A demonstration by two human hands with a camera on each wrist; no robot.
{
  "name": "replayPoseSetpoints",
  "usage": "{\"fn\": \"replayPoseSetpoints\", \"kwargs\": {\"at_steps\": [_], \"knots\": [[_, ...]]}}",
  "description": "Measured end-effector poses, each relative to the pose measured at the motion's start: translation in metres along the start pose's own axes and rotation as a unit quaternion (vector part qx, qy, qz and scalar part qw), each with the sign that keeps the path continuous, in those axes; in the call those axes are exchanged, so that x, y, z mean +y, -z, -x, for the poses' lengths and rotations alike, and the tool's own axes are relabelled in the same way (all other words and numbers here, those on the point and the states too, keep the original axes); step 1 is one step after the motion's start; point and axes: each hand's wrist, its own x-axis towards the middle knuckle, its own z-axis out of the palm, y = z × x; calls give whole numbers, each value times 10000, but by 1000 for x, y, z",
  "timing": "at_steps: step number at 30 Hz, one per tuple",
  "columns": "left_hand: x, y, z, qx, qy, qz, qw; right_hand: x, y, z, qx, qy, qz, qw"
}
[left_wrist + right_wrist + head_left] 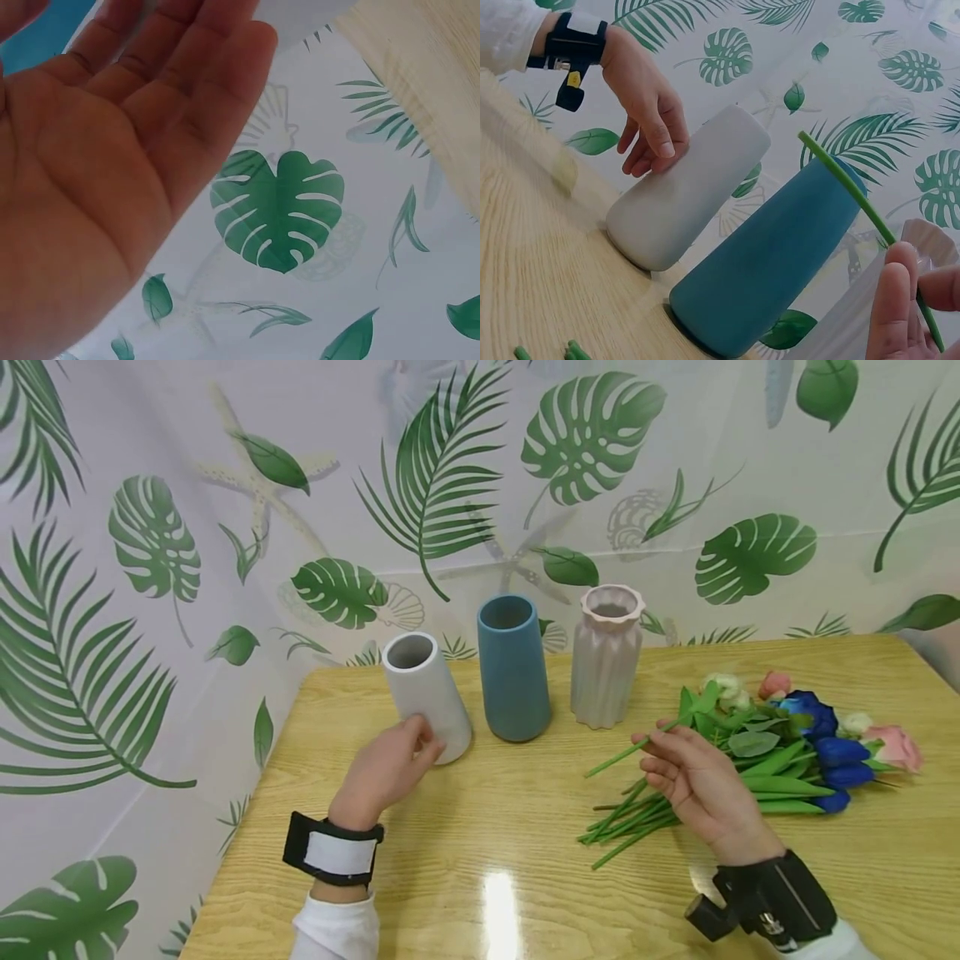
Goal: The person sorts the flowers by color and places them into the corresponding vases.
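Observation:
My left hand (pixel 386 770) touches the near side of the white vase (pixel 431 702), which tilts slightly in the head view. In the left wrist view, the fingers extend with the palm (pixel 82 195) showing. A green flower stem (pixel 618 758) is pinched between the thumb and fingers of my right hand (pixel 697 785). Its cut end points left, and its upper end runs into the leaves of the flower bunch (pixel 757 743). Seen from the right wrist, that stem (pixel 847 184) crosses in front of the blue vase (pixel 769 259).
Right of the white vase stand the blue vase (pixel 514 672) and a pale pink fluted vase (pixel 606 660). Blue, pink and white flowers lie at the right of the wooden table (pixel 450 893), their stems pointing left. A leaf-patterned cloth (pixel 480 510) hangs behind.

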Motion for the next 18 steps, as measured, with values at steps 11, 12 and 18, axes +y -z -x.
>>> {"fn": "replayPoseSetpoints", "kwargs": {"at_steps": [11,12,18], "knots": [[-10,5,0,-161,564,-63,9983,2,-12,3,410,277,1084,9929],[-11,6,0,-172,626,-77,9979,2,-14,3,463,343,1193,9912],[-19,6,-1,-231,922,-190,9953,3,-19,5,715,910,1742,9779]]}}
